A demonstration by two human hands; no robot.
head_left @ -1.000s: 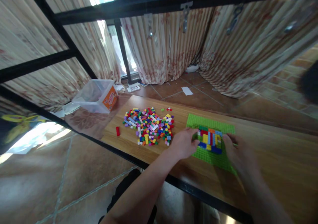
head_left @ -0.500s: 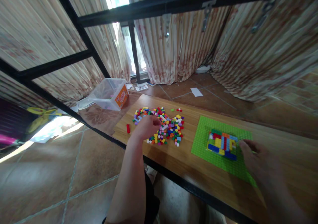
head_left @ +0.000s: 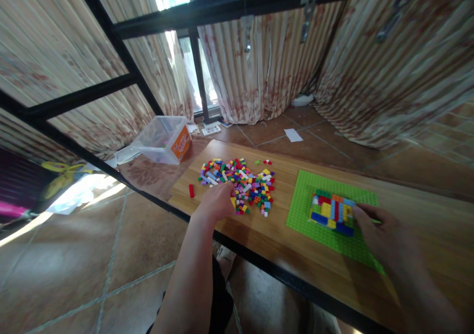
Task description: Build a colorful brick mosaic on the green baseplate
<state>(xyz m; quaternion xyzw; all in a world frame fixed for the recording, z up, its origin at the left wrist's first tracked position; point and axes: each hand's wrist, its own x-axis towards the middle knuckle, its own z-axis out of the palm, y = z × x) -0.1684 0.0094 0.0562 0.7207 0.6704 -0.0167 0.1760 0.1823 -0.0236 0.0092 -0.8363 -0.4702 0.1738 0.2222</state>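
Observation:
My left hand is over the near left part of a pile of small coloured toy bricks. Its fingers are curled down and pressed together by a yellow brick; the fingertips are mostly hidden, so what they pinch cannot be made out. On a green studded baseplate sits a low multicoloured brick build with blue, yellow, red and orange pieces. My right hand grips the right end of this build with thumb and fingertips, the palm over the baseplate's right side.
A lone red brick lies left of the pile on the wooden table. Beyond the table's left end, a clear plastic box with an orange label stands on the floor. A black metal frame crosses before the curtains.
My left hand has come down and slightly nearer to me, exposing more bricks behind it. My right hand has shifted slightly left against the build's end.

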